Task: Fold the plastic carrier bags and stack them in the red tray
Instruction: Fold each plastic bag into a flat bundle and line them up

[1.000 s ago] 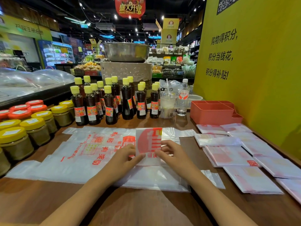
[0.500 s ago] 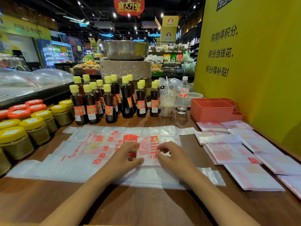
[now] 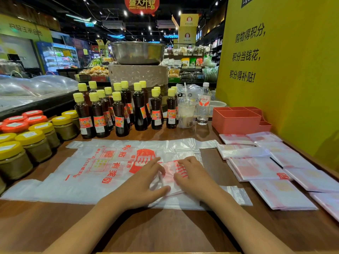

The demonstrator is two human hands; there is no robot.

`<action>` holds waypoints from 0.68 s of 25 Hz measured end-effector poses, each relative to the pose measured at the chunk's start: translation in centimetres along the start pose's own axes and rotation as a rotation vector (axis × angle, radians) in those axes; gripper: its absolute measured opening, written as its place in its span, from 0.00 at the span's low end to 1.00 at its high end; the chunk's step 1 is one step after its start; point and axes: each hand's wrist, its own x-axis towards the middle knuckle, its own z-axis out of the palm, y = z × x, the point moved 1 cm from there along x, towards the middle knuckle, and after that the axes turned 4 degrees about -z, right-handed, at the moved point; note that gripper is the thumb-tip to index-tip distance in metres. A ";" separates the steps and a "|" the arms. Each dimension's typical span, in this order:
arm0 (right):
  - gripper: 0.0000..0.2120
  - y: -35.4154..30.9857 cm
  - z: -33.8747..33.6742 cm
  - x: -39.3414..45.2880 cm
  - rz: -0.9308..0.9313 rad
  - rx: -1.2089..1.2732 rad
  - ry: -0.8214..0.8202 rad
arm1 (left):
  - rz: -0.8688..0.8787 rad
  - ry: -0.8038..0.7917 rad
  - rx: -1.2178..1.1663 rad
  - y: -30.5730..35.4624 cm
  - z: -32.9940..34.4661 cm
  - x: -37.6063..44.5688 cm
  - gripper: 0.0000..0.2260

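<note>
On wooden table, shop behind

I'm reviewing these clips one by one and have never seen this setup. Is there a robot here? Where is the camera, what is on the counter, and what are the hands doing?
There is no robot. A person wears one wide-angle camera on the head, looking forward and down, so the arms reach in from the bottom of the picture.

The left hand and right hand both lie on a small folded bag, pressing it flat with fairly straight fingers; neither hand grips it. That bag lies on top of a large unfolded bag spread on the wooden counter.

To the right lie several folded bags, still on the counter. The red tray stands behind them against the yellow wall; no bags show in it from here. At the back stand dark bottles with yellow caps, and at the left, jars.
</note>
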 end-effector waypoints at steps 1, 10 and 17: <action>0.27 0.0 0.2 0.1 -0.011 -0.063 -0.023 | 0.024 -0.019 0.050 0.2 0.2 -0.1 0.25; 0.27 0.1 1.4 0.1 -0.068 -0.314 -0.277 | -0.023 -0.222 0.350 1.0 0.6 0.1 0.35; 0.27 0.0 1.2 0.1 -0.049 -0.331 -0.307 | -0.047 -0.207 0.325 0.7 0.6 0.3 0.41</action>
